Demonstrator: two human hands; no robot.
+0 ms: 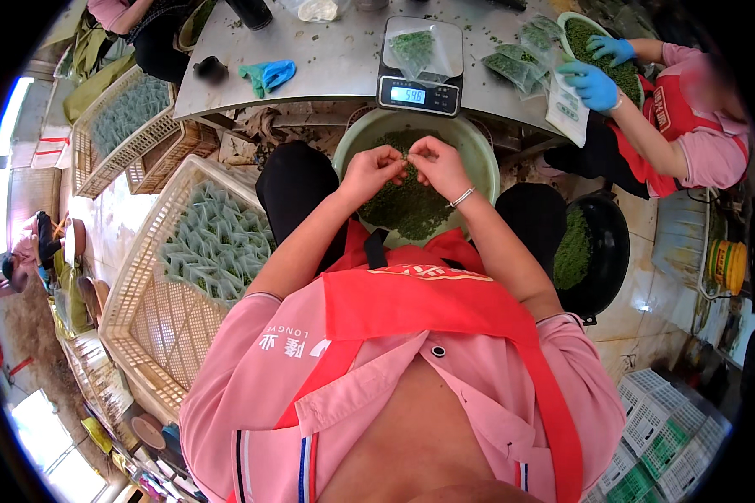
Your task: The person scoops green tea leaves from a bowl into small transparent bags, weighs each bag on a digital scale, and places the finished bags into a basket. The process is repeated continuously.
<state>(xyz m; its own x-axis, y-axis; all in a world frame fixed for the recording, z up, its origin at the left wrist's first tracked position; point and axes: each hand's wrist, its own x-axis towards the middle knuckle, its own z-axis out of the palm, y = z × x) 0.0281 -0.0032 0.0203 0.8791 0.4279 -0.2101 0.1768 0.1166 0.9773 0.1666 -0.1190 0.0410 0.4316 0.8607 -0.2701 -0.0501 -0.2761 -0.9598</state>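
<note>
My left hand (376,173) and my right hand (439,165) meet above a pale green basin (486,159), each with its fingertips pinched together. Whatever they pinch is too small to make out. Beneath them, small green grains (407,205) cover the bottom of the basin, which sits between my knees. Just beyond it, on the metal table (335,63), a digital scale (418,94) carries a clear bag (414,49) with green grains inside. A metal bracelet circles my right wrist.
At left stands a cream plastic crate (143,293) with many filled clear bags (214,243). A black pan (600,251) of green stuff lies right. A co-worker's blue-gloved hand (591,84) holds a white-and-green bag (567,111). Blue gloves (268,76) lie on the table.
</note>
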